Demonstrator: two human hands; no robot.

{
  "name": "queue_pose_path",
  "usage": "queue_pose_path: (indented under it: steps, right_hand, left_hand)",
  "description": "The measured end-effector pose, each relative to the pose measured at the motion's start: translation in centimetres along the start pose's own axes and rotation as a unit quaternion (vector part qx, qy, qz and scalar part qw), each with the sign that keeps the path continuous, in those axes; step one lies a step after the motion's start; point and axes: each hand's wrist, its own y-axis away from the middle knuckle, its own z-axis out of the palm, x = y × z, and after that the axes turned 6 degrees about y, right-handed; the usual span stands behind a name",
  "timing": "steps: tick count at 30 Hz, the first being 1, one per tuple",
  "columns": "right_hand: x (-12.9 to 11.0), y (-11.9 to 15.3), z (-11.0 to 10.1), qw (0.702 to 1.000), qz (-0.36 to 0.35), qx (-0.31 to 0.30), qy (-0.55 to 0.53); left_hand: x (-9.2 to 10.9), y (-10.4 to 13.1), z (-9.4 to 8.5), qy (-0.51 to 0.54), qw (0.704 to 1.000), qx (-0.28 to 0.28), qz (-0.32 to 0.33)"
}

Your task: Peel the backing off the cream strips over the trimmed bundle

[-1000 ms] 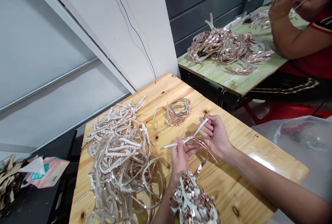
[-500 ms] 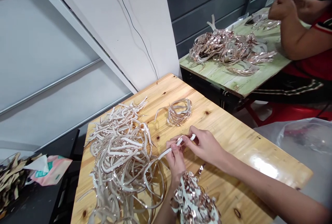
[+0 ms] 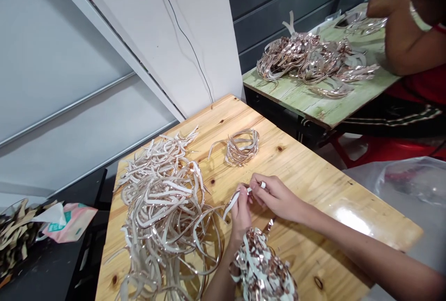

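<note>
Between my two hands runs a thin strip point(image 3: 230, 204), white on one side and shiny copper on the other. My left hand point(image 3: 241, 208) pinches it between thumb and fingers, and its loose end hangs to the left. Close beside it, my right hand point(image 3: 273, 196) is closed on the same strip, with a short white end showing at the fingers. Left of my hands lies a big tangled pile of such strips point(image 3: 167, 208). A bunch of curled copper and white strips point(image 3: 259, 268) sits by my left forearm.
A small coil of strips point(image 3: 243, 147) lies farther back on the wooden table point(image 3: 299, 171). Behind, a person's arm point(image 3: 400, 27) is over a green table point(image 3: 289, 99) with another strip pile point(image 3: 310, 59). At left, a tissue pack point(image 3: 71, 222) rests on a black surface. A plastic bag point(image 3: 400, 185) is at right.
My hands have drawn closer together on the strip, and its loose left end is now shorter and bends downward. The other person's hands have risen slightly in view.
</note>
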Motion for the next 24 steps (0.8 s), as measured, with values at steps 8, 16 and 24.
queue_pose_path:
  steps: [8,16,24]
  right_hand:
    - [0.6,-0.1,0.8,0.986,0.059,0.036,-0.15]
    - [0.7,-0.8,1.2,0.933,0.124,0.09,-0.327]
    - [0.2,-1.1,0.4,0.833,0.202,0.09,-0.507]
  left_hand:
    - [-0.3,-0.5,-0.9,0.028,0.998,-0.047,0.004]
    - [-0.7,-0.5,-1.1,0.013,0.999,-0.033,-0.016]
    - [-0.6,-0.4,-0.9,0.024,0.998,-0.056,0.004]
